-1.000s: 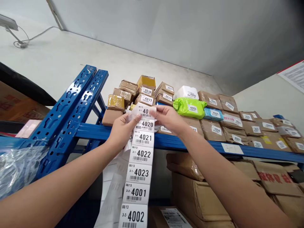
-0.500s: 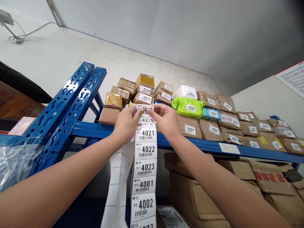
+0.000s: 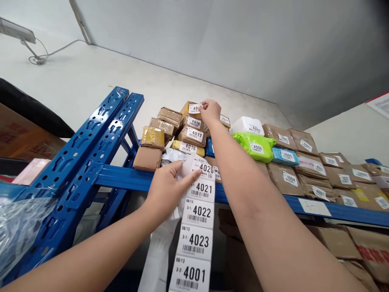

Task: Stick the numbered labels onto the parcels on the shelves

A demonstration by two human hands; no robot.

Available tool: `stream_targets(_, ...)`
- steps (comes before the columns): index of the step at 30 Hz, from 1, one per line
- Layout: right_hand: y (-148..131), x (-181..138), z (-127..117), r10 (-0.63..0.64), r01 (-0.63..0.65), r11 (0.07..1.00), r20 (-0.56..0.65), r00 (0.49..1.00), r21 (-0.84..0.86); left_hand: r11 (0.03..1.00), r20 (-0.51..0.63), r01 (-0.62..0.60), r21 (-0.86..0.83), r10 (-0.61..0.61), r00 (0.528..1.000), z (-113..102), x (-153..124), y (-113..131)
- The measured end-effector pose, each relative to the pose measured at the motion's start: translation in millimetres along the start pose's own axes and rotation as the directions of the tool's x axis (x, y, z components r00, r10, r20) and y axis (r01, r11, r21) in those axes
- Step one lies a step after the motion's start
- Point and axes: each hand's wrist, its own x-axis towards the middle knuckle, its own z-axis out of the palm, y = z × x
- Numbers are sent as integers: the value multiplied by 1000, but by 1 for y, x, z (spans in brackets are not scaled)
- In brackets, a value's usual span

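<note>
My left hand (image 3: 172, 190) pinches a long strip of numbered barcode labels (image 3: 197, 213) near its top end, with 4020 uppermost. The strip hangs down in front of the blue shelf beam, and white backing trails behind it. Up at the top of a parcel stack, my right hand (image 3: 211, 111) pinches the right edge of a single white label (image 3: 194, 108), which lies against a yellow-taped box (image 3: 186, 108). My fingers cover part of its number. Below that box sit cartons labelled 4018 (image 3: 194, 121) and 4017 (image 3: 192, 136), then a yellow package (image 3: 188, 148) labelled 4016.
A blue perforated rack post (image 3: 88, 150) rises at left. Unlabelled brown boxes (image 3: 148, 158) stand left of the stack. To the right are a green bag (image 3: 253, 148), a white package (image 3: 246, 125) and several labelled cartons (image 3: 285, 178). More cartons fill the lower shelf.
My right hand has moved up from the strip to the top box, carrying a label that came off the strip. My left hand keeps the strip, now lower and slightly right.
</note>
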Motion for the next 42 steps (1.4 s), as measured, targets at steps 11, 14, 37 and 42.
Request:
stream_targets(11,-1,-3,0,1,9,933,28,1000,-359,999,-37,-5,54,7,999,-20,-7,-13)
stream_targets(14,-4,-5,-3,36,-9,950,81,996,-313,998,-53,6,58,-3,999,-22,-8,-12)
stream_targets(37,-76,-242,-38,69,-437,593,498,864,676,986,-274,116,121,-79,958,-61,-41,-23)
stream_targets(42,-99,-227,-19,-60,-80,821,225,973,565,974,-180,228,-15,-227,957,-73,-49,-24)
